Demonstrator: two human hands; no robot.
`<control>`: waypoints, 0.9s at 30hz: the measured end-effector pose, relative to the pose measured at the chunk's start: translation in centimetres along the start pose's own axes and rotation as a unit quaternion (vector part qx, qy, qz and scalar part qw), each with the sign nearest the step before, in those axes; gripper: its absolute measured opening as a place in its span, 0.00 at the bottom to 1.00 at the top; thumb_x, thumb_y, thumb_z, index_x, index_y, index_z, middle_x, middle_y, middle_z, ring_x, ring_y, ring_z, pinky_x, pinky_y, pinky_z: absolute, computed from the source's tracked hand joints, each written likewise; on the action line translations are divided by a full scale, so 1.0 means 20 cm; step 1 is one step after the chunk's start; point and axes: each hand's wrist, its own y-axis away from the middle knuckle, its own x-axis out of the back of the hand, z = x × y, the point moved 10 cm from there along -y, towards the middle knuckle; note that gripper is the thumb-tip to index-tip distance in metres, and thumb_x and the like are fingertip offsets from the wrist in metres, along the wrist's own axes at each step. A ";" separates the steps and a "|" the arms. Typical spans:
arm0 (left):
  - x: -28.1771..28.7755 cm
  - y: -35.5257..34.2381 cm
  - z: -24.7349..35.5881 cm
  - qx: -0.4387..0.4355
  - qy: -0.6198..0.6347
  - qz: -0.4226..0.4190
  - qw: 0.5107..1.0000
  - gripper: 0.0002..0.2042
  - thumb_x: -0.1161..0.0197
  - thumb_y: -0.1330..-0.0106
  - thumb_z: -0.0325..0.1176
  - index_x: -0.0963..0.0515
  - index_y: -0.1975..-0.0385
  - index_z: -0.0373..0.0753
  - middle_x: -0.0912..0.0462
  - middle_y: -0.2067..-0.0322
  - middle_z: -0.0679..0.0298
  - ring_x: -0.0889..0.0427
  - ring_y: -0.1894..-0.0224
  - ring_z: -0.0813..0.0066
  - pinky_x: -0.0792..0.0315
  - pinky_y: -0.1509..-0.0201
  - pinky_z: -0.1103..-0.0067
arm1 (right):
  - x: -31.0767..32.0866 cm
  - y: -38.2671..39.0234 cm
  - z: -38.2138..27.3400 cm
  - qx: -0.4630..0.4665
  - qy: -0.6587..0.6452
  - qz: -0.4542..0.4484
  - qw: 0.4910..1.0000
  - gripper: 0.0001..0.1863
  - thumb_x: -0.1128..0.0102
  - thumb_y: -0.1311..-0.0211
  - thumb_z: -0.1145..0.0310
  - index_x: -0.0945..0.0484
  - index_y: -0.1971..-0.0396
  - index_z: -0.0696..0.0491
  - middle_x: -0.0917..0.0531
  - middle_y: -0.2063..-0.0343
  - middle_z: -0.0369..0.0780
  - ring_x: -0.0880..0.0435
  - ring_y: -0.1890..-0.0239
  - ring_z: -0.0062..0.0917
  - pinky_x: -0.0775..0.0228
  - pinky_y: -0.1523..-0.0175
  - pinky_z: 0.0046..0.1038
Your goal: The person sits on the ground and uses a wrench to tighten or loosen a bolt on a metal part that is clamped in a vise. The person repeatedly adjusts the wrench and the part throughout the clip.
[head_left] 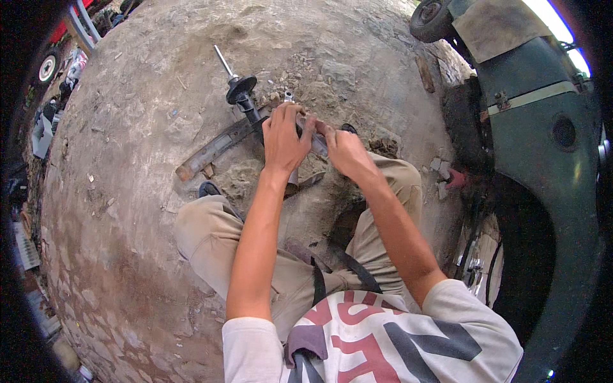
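A black strut (244, 96) with a thin silver rod and a round collar lies angled on the ground, crossing a long weathered metal bar (211, 154). My left hand (286, 137) is closed over metal parts at the strut's lower end, just below a small silver fitting (288, 96). Beneath it shows the end of a metal cylinder (292, 185). My right hand (341, 150) is closed around a silvery tool or part (319, 145) beside the left hand; what exactly the fingers grip is partly hidden.
A dark green vehicle body (533, 115) stands along the right, with a tyre (429, 18) at its top end. A wood scrap (424, 73) lies near it. At the far left are a white-rimmed wheel (48, 67) and assorted parts (43, 134). My bent legs (207, 233) frame the work.
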 end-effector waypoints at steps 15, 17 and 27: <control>0.02 0.04 -0.07 0.027 -0.066 0.016 0.997 0.16 0.38 0.37 0.42 0.28 0.57 0.37 0.24 0.51 0.56 0.27 0.47 0.59 0.39 0.45 0.67 | 0.00 0.08 -0.12 0.049 -0.023 0.029 0.998 0.26 0.61 0.30 0.58 0.20 0.73 0.64 0.20 0.73 0.61 0.20 0.66 0.58 0.29 0.56 0.53; -0.01 0.04 0.00 0.007 -0.053 0.032 0.998 0.16 0.38 0.38 0.42 0.28 0.58 0.39 0.24 0.53 0.58 0.27 0.47 0.60 0.39 0.45 0.68 | 0.02 0.08 -0.06 0.047 -0.037 0.050 0.997 0.26 0.62 0.30 0.58 0.20 0.72 0.65 0.20 0.71 0.61 0.20 0.65 0.58 0.30 0.55 0.52; -0.01 0.04 0.01 0.011 -0.027 0.030 0.999 0.14 0.38 0.38 0.40 0.28 0.58 0.39 0.24 0.53 0.58 0.26 0.49 0.60 0.38 0.47 0.67 | -0.03 0.06 0.00 -0.014 -0.032 0.015 0.999 0.27 0.62 0.30 0.57 0.20 0.69 0.66 0.21 0.72 0.64 0.21 0.63 0.59 0.31 0.53 0.52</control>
